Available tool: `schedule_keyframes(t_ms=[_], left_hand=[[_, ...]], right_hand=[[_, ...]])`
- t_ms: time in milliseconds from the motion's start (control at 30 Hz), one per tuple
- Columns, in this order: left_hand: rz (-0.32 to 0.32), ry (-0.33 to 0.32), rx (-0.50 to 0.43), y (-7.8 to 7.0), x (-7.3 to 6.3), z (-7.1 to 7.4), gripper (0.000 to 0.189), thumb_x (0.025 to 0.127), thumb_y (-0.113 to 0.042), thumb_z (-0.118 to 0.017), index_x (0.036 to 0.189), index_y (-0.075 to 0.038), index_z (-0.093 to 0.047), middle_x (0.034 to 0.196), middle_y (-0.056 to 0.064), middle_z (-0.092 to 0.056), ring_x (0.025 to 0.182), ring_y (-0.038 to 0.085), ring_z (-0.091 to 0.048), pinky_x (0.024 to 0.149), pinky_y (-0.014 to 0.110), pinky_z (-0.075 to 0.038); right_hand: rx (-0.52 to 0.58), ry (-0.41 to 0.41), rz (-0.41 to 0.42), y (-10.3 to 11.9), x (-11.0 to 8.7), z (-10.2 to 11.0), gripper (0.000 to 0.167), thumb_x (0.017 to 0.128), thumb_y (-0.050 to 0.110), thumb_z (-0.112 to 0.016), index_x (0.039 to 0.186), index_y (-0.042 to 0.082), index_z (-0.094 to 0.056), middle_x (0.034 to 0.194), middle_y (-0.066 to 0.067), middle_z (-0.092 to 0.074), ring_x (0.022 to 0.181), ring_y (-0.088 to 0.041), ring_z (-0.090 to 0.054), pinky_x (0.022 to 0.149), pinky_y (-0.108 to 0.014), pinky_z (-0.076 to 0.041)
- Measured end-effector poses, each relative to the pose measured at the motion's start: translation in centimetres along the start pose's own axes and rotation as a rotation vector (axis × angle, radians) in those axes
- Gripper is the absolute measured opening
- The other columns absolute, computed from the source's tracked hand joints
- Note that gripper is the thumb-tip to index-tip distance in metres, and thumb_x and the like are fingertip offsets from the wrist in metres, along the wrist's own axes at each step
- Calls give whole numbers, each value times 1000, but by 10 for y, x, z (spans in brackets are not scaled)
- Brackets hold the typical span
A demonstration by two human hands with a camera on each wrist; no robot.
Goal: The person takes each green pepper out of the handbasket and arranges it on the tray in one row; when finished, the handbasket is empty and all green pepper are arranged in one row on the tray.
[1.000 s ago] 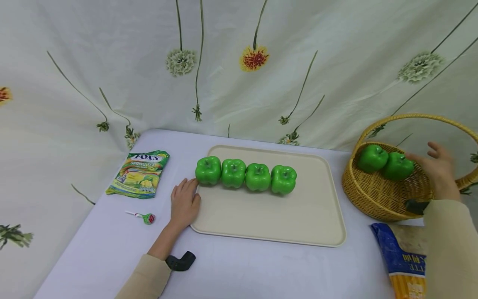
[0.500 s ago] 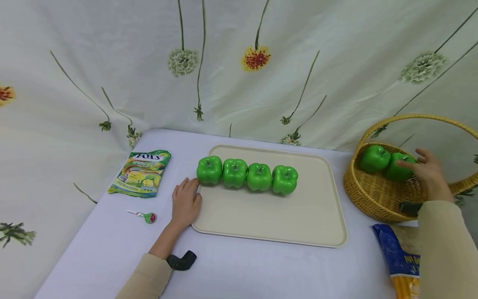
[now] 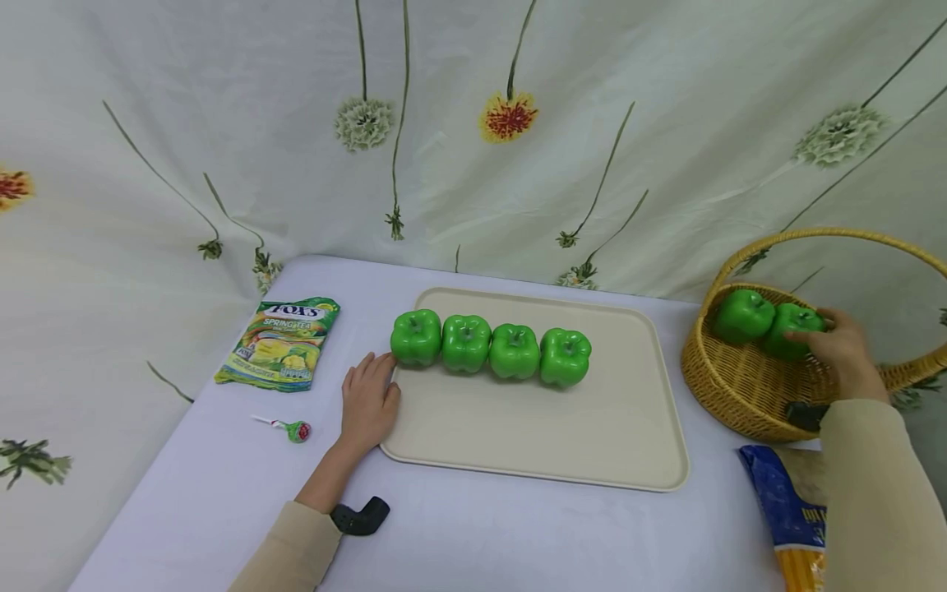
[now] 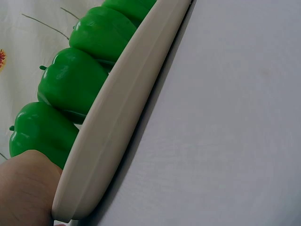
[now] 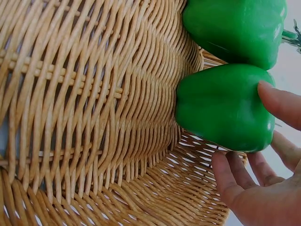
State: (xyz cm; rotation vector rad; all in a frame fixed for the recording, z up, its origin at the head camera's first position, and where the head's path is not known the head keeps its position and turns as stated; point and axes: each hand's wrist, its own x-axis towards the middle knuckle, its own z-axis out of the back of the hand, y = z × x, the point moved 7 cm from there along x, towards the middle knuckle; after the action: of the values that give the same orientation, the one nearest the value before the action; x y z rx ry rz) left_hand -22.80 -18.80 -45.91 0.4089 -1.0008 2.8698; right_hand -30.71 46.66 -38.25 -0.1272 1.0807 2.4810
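In the head view my left hand [image 3: 370,403] rests at the left edge of the beige tray [image 3: 533,436], fingertips beside the leftmost green bell pepper [image 3: 417,339]. Several such peppers stand in a row on the tray; the left wrist view shows them behind its raised rim [image 4: 108,113]. At the right, my right hand [image 3: 843,349] reaches into the wicker basket [image 3: 728,386] and grips a green bell pepper [image 5: 225,106], thumb on one side and fingers round the other. Another green bell pepper [image 3: 743,316] sits right against it in the basket.
A candy bag [image 3: 279,345] and a lollipop [image 3: 288,429] lie left of the tray. Nearer than the basket, a blue and yellow bag [image 3: 787,501] lies partly under the right sleeve. The basket's tall handle [image 3: 836,233] arches above the right hand.
My right hand has moved left and down onto the right-hand pepper in the basket, its fingers closing round it. The left hand stays at the tray's edge.
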Motion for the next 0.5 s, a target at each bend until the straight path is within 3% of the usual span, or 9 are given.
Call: schedule_keyframes(t_ms=[267,400,467,500], left_hand=[[-8,-8,-6,-2,-1,2,46,90,-3,-46,135,6,-51,141,24,-50,141,46,-28,115,66,-8],[-8,-9,-5,-2,-1,2,46,90,-3,-47,135,6,-50,141,24,-50,141,46,-28,115,66,-8],[-6,-7,-4,-1,-1,1,46,91,-3,-46,136,6,-50,141,24,-50,142,46,-28,115,66,-8],[-5,-5,-5,-1,-1,1,46,91,-3,-46,136,6,-50,142,24,-50,142,46,-28,115,65,-8]], right_hand=[[-10,-45,-31,0,-4,3,86,95,30,-57,154,-5,-5,157,-35,-3,140,-58,-16,108,-67,-29],[-33,-94,-65,-11,7,8,86,93,31,-61,153,-5,-11,157,-34,-12,139,-56,-21,106,-66,-32],[-38,-121,-71,-24,20,10,89,91,35,-64,154,-3,-13,157,-33,-16,138,-54,-24,89,-60,-46],[-36,-136,-69,-31,27,12,91,89,38,-65,154,-2,-14,157,-32,-18,137,-53,-26,87,-58,-47]])
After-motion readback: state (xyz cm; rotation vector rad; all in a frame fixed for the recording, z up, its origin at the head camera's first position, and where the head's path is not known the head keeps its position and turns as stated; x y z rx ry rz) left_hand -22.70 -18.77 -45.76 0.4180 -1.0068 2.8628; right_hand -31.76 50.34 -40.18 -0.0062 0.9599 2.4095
